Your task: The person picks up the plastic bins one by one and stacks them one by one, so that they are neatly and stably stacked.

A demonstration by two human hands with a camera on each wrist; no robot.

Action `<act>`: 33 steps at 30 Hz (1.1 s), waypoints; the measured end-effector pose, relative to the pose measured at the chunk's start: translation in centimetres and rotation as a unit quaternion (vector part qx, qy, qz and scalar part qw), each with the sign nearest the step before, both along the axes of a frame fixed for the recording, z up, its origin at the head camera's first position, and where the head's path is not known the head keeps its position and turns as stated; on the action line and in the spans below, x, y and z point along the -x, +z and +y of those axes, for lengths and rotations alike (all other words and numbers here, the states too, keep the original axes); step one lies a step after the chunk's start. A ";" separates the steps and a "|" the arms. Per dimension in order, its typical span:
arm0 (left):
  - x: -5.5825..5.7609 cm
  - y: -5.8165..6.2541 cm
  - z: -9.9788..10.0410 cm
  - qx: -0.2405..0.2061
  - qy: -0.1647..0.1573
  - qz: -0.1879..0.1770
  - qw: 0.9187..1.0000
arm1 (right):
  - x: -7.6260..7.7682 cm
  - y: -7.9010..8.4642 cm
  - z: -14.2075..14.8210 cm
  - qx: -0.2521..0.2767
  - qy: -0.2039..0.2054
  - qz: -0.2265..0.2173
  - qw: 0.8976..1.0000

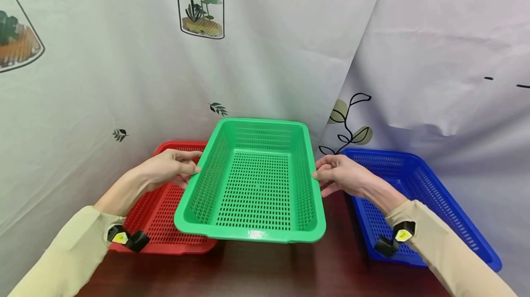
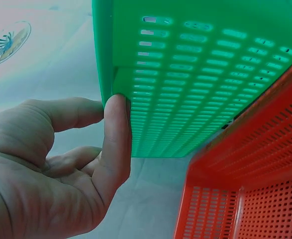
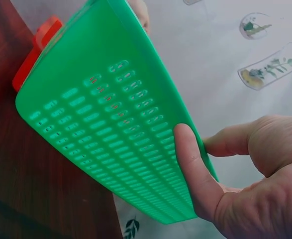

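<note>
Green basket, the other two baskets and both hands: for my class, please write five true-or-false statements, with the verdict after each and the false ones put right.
1. The left hand and right hand both hold the green basket. True.
2. In the head view, the green basket covers part of the red basket. True.
3. The blue basket lies on the person's left. False: the blue basket is on the right; the red one is on the left.
4. The green basket is full of fruit. False: nothing shows inside it.
5. The right hand grips the blue basket. False: it grips the green basket's rim.
</note>
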State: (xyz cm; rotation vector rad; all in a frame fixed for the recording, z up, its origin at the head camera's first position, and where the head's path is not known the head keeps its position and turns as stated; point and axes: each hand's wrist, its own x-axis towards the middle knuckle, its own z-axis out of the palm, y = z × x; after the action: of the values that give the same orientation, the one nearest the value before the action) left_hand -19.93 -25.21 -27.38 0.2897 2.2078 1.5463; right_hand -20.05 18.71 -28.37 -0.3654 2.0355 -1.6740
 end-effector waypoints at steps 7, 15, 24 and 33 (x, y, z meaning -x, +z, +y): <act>-0.2 0.1 -1.4 0.006 0.003 -0.003 1.000 | 0.2 -0.2 -1.5 0.010 -0.008 -0.004 1.000; -0.5 0.5 -3.3 0.026 0.016 0.004 1.000 | 0.4 -0.4 -3.5 0.032 -0.009 -0.007 0.999; -0.5 0.8 -5.4 0.009 0.040 0.003 0.999 | 0.4 -0.5 -5.6 0.055 -0.020 -0.004 0.998; -0.5 0.9 -7.6 0.006 0.040 -0.011 0.999 | 0.4 -0.6 -7.5 0.073 -0.023 -0.010 0.997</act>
State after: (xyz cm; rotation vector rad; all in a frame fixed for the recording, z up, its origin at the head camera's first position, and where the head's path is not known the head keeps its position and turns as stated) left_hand -19.42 -32.79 -26.46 0.1829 2.2355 1.5704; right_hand -20.48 11.25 -28.95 -0.3513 1.9259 -1.8511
